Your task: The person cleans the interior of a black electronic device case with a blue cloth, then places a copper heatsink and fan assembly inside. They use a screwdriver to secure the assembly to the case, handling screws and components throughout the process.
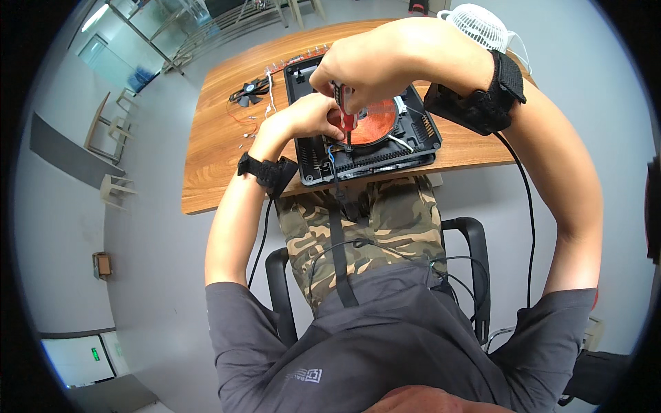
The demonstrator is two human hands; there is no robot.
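Note:
My right hand is wrapped round the red and clear handle of a screwdriver. The screwdriver stands nearly upright, its shaft pointing down at the near left rim of a round copper coil. That coil sits inside an open black appliance housing, which looks like an induction cooker base. From the left, my left hand reaches over the housing's side. Its thumb and fingers are bent together at the coil's edge, close beside the screwdriver; what they pinch is hidden. Blue and white wires run below this hand.
A small black fan with thin wires lies left of the housing on the wooden table. Behind it is a strip-shaped circuit board. Small loose parts lie near my left forearm. A white fan stands at the far right.

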